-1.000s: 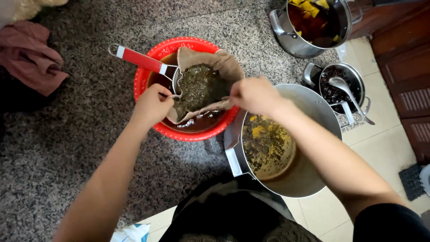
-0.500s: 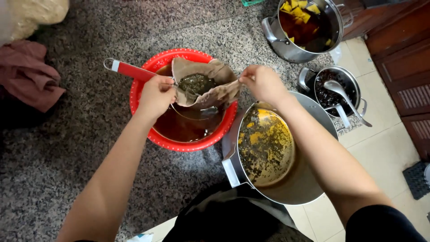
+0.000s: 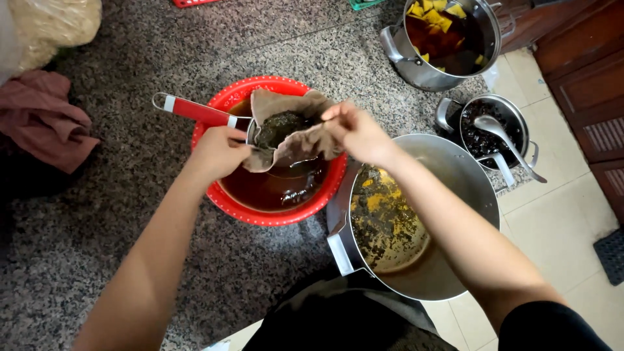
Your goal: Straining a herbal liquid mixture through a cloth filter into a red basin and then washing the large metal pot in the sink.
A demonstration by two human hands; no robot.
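Note:
A brown straining cloth (image 3: 296,140) full of dark wet residue lies in a strainer with a red handle (image 3: 198,112), held over a red plastic basin (image 3: 260,211) of dark brown liquid. My left hand (image 3: 218,153) grips the cloth's left edge beside the strainer handle. My right hand (image 3: 357,133) pinches the cloth's right edge and lifts it. The cloth edges are gathered inward around the residue.
A large metal pot (image 3: 455,188) with yellowish-brown dregs stands right of the basin. A steel pot (image 3: 416,71) with yellow pieces in dark liquid sits at the back right. A small pot (image 3: 455,110) holds a ladle (image 3: 504,140). A pink cloth (image 3: 42,123) lies far left.
Both hands have drawn the cloth edges upward and inward, bunching the cloth around the residue. More of the dark liquid in the basin shows beneath it.

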